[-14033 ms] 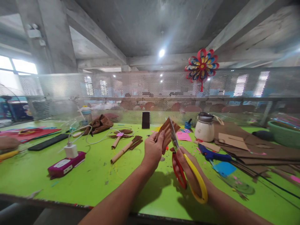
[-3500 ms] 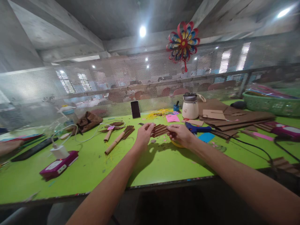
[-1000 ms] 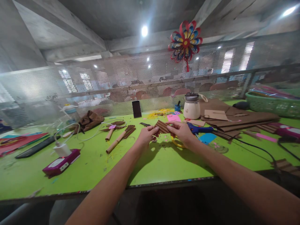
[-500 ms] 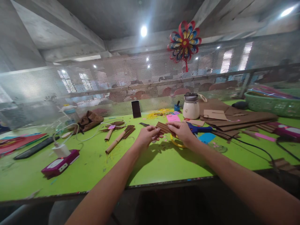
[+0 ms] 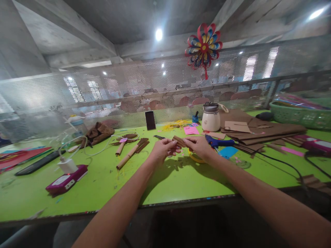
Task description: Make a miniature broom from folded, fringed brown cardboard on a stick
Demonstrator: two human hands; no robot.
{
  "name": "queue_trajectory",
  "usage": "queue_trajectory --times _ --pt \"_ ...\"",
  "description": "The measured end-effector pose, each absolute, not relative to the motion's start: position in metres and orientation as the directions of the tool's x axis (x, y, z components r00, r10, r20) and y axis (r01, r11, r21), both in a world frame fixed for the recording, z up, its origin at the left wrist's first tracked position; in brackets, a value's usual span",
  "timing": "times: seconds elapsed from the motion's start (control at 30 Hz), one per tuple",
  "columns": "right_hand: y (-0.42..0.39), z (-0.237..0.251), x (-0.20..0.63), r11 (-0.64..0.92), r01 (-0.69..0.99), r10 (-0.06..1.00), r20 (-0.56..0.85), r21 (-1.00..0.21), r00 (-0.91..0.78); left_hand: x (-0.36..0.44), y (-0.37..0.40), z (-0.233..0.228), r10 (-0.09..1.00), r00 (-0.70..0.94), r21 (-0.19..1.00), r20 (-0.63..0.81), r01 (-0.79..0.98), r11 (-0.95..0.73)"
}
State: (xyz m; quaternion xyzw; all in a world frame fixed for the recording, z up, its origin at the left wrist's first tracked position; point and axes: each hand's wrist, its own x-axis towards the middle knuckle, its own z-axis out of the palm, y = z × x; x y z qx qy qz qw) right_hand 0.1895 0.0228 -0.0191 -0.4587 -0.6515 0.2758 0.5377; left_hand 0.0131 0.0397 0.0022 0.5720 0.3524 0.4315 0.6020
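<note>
My left hand (image 5: 162,150) and my right hand (image 5: 199,146) meet over the middle of the green table (image 5: 103,186). Between their fingers they pinch a small pleated piece of brown paper (image 5: 179,141), folded into a narrow bundle. The yellow loop of the scissors' handle (image 5: 194,159) lies on the table just under my right hand. A blue glue gun (image 5: 219,141) rests right of that hand.
Rolled paper sticks with brown fringes (image 5: 130,155) lie left of my hands. A charger on a purple box (image 5: 66,179) sits near the left front edge. A white jar (image 5: 210,117), a phone (image 5: 150,120), brown paper sheets (image 5: 261,131) and a green basket (image 5: 300,117) line the back and right.
The scissors went from my right hand to the table. Both hands now hold the brown pleated paper, which has been pressed from a spread fan into a tighter bundle.
</note>
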Motion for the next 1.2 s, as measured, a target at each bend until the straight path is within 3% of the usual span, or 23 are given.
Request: queue_trajectory --times 0.53,0.93,1.2 --pt "0.023 -0.018 0.188 0.413 0.312 0.907 0.416 -0.855 -0.061 0.011 0.043 0.0 0.918 0.384 0.991 0.095 -0.128 -0.049" --pt "0.023 -0.025 0.188 0.587 0.645 0.72 0.68 -0.489 -0.14 0.01 0.046 -0.004 0.924 0.373 0.994 0.081 -0.098 -0.047" --pt "0.024 -0.027 0.189 0.575 0.701 0.706 0.688 -0.421 -0.167 0.011 0.044 -0.004 0.917 0.392 0.996 0.075 -0.072 -0.051"
